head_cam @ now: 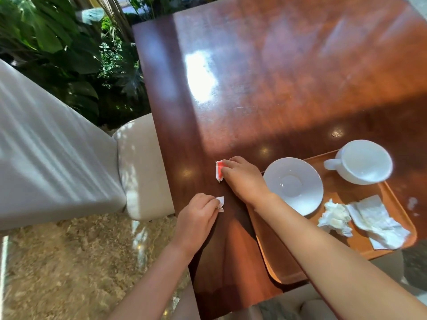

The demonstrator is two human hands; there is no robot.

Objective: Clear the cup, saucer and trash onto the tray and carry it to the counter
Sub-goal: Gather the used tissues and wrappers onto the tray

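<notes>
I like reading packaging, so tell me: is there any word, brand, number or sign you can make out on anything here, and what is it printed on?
No text can be read anywhere.
Red and white packet under the right hand: printing, if any, is too blurred to read.
White scrap pinched in the left hand: no print visible.
Cup, saucer, napkins and tray: no visible markings.

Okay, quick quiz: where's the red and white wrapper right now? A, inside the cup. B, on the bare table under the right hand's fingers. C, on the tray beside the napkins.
B: the red and white wrapper lies on the table, left of the tray, under the right hand.
</notes>
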